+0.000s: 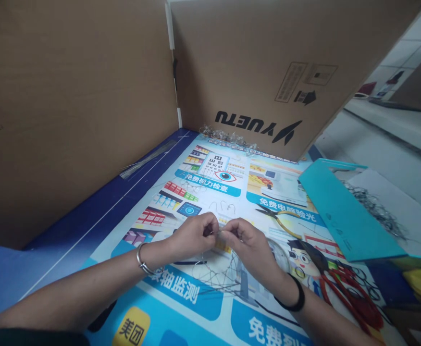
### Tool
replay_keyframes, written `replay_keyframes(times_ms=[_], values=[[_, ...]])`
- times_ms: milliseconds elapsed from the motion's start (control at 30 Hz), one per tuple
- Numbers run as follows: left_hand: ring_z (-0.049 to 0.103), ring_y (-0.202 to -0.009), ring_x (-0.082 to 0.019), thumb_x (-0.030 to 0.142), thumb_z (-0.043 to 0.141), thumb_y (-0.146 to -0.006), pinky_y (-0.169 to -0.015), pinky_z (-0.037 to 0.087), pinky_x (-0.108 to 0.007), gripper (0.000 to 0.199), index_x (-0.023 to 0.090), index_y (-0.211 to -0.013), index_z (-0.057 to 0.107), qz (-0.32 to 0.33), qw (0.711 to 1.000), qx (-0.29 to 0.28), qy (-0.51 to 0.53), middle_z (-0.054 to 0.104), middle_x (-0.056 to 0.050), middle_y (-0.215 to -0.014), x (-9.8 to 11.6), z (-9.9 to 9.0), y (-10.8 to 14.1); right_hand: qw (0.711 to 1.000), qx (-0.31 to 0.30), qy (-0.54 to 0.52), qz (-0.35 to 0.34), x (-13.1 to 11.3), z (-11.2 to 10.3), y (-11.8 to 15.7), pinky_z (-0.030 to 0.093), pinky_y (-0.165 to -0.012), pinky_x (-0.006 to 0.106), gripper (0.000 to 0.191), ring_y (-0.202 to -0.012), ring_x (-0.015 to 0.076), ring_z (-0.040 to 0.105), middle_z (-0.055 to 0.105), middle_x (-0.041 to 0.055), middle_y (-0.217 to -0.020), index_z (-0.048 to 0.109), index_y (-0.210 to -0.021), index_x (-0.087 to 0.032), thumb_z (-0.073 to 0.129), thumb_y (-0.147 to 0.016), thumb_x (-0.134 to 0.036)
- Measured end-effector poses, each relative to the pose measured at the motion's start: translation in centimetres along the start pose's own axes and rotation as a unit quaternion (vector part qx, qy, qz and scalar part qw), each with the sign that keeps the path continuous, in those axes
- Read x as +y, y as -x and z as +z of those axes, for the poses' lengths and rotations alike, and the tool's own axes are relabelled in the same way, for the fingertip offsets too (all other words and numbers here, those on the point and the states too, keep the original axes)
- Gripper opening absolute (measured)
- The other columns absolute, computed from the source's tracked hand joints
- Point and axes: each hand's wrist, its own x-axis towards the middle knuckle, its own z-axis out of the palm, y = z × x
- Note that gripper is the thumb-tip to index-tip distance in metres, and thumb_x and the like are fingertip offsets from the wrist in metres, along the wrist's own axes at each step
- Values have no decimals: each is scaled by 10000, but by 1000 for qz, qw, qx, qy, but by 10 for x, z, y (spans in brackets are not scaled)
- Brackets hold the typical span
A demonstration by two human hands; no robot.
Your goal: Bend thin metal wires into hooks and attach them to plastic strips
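My left hand point(192, 236) and my right hand point(249, 242) meet over the printed sheet, thumbs and fingertips pinched close together. Between them runs a thin wire point(220, 231), small and partly hidden by the fingers. Just below lies a loose web of fine wire point(219, 274); whether it joins the held piece I cannot tell. Beyond my fingertips, a few bent wire pieces point(227, 207) rest on the sheet. To the right of my right hand are pliers point(280, 221) with yellow handles, their dark jaws pointing left.
Cardboard panels point(246, 57) stand at the back and left. A heap of wire bits point(230, 139) lies along the back panel. On the right, a turquoise box point(347, 226) holds dark wire pieces point(374, 206). Red-handled scissors point(335, 290) lie nearer, by my right forearm.
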Motion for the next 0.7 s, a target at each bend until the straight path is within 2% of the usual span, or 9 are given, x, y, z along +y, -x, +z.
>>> replay_keyframes(times_ms=[367, 700], values=[[415, -545, -73, 148, 540, -676, -497, 318, -195, 46, 162, -669, 497, -33, 998, 2, 53, 489, 47, -601, 4, -2, -2, 1000, 3, 23, 3, 7, 1, 3, 429, -573, 233, 48, -617, 114, 542, 588, -20, -661, 550, -721, -201, 550, -767, -215], [459, -568, -76, 202, 593, -723, -520, 364, -200, 100, 159, -703, 504, -68, 985, -66, 144, 514, 33, -626, 0, -6, -4, 998, -9, -44, 32, 5, -3, 3, 429, -560, 233, 93, -600, 108, 535, 589, -21, -650, 533, -691, -197, 573, -763, -240]])
